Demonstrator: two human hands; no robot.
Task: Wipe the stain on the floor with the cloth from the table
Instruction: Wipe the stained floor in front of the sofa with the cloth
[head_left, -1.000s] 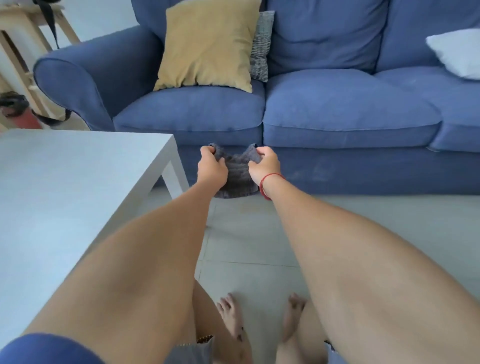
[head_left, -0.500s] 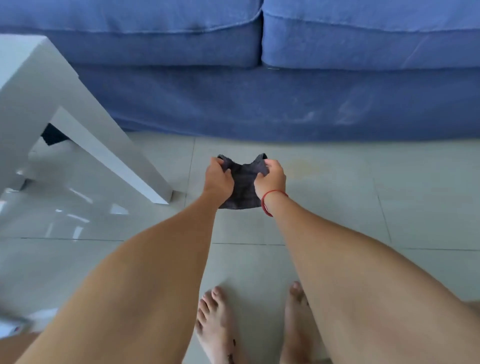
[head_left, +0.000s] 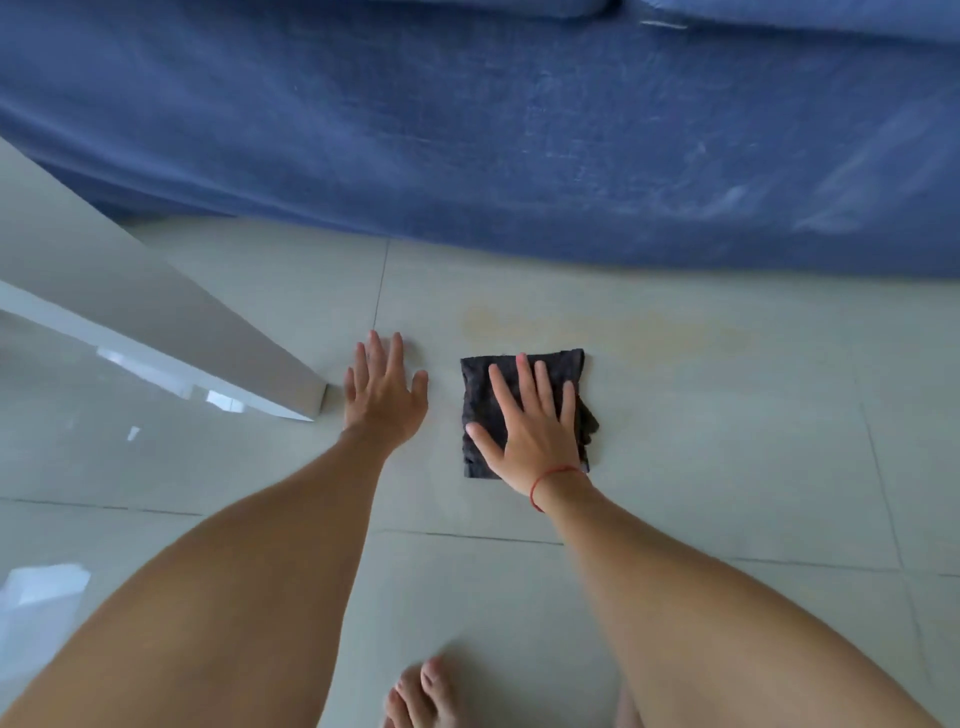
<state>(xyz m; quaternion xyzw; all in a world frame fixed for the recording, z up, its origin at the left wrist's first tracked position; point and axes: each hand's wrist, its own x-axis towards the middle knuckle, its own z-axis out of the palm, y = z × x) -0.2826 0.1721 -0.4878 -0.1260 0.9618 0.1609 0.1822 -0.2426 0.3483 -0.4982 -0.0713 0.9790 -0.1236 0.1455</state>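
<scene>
A dark grey cloth (head_left: 477, 384) lies flat on the pale floor tiles in front of the sofa. My right hand (head_left: 530, 426) presses flat on it, fingers spread, a red string at the wrist. A faint yellowish stain (head_left: 613, 327) spreads over the tile just beyond the cloth and to its right. My left hand (head_left: 383, 395) rests flat on the bare floor to the left of the cloth, fingers apart and holding nothing.
The blue sofa base (head_left: 519, 145) runs across the far side. A white table leg (head_left: 156, 322) slants down to the floor just left of my left hand. My bare foot (head_left: 421, 696) shows at the bottom edge.
Both hands held the cloth bunched in the air; it now lies spread on the floor under my right palm. My left hand has let go and rests on the tile. The view has come closer to the floor.
</scene>
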